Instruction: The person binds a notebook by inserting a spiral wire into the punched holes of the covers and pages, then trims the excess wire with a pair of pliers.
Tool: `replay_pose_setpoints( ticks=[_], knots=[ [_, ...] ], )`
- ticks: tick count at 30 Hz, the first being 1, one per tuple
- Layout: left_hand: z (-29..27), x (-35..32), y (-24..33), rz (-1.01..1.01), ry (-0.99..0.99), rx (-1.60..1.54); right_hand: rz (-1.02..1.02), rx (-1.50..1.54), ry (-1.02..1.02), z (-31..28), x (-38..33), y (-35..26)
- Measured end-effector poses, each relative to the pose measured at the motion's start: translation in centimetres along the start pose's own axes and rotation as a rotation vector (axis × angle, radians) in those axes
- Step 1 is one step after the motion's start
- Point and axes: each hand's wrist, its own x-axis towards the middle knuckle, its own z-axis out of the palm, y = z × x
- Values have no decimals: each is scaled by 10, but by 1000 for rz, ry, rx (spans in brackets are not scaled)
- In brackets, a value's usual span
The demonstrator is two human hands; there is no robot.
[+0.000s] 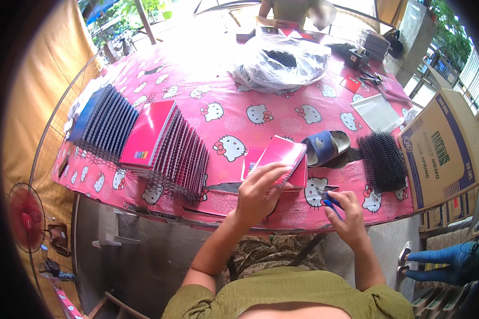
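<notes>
A pink spiral notebook (287,151) lies tilted on other pink covers near the table's front edge. My left hand (261,194) is closed on its lower edge, along the bound side. To the right, my right hand (348,215) grips pliers (330,202) with blue handles. Their metal jaws point left toward the notebook and are apart from it. Just beyond lies a blue slipper (319,150) on the table. A bundle of black spiral coils (382,162) sits farther right.
Stacks of pink notebooks (159,130) and blue notebooks (104,125) stand at left. A clear plastic bag (282,64) with black contents lies at the back. A cardboard box (442,154) borders the right side. Another person (287,13) is across the table; a fan (26,218) stands lower left.
</notes>
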Motion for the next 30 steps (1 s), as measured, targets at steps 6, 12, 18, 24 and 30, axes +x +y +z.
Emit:
replay_pose_setpoints(
  ticks=[6,12,18,24,30],
  knots=[
    [16,-26,-2,-191,204,-129,-194,54,12,5,17,-44],
    [5,-19,3,-87,56,-44,-212,55,8,4,18,-49],
    [12,-28,6,-298,219,-234,-243,23,35,9,21,-54],
    [10,-28,11,-234,202,-185,-261,31,41,16,27,-58],
    [11,-31,6,-175,244,-181,58,610,-268,22,32,-42]
  ],
)
